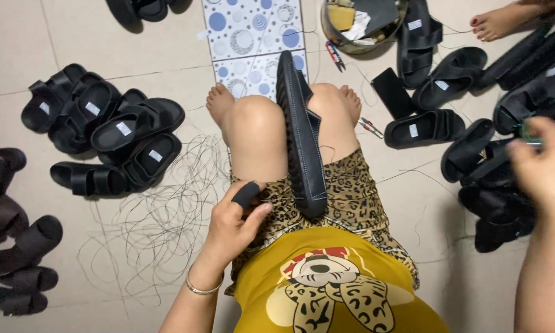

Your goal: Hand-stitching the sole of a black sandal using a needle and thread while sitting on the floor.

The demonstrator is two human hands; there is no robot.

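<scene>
Floor: pale tiled floor (18, 37), with a strip of blue-dotted patterned tile (253, 31) ahead of the seated person's bare feet.

Sandal in work: a black sandal (303, 135) lies lengthwise between the knees, sole edge up with a line of pale stitching showing, its heel end resting on the leopard-print shorts (351, 197).

Left hand: the left hand (237, 222) rests on the left thigh just beside the sandal, fingers curled narrow; a black finger guard (246, 193) covers the forefinger. The fingers seem pinched together, perhaps on thread, but I cannot tell what they hold.

Right hand: the right hand (545, 163) is raised out to the right, well apart from the sandal and blurred; whether it grips a needle or thread cannot be told.

Thread: a loose tangle of dark thread (160, 216) spreads over the floor left of the legs.

Finished or waiting stock: piles of black sandals on the left (114, 132) and on the right (450, 98); more along the far left edge.

Tools: small snips (371, 127) lie by the right foot, another pair (334, 55) near a round bowl (326, 28) of odds and ends.

Other person: a bare foot (496, 23) shows at the top right.

Step in hand: by my reading, a stitch is being drawn through the sole edge, the right arm pulling out to the side.

Next move calls for: probably an even pull, with the sandal held firm between the knees and the guarded finger placed for the following stitch.
</scene>
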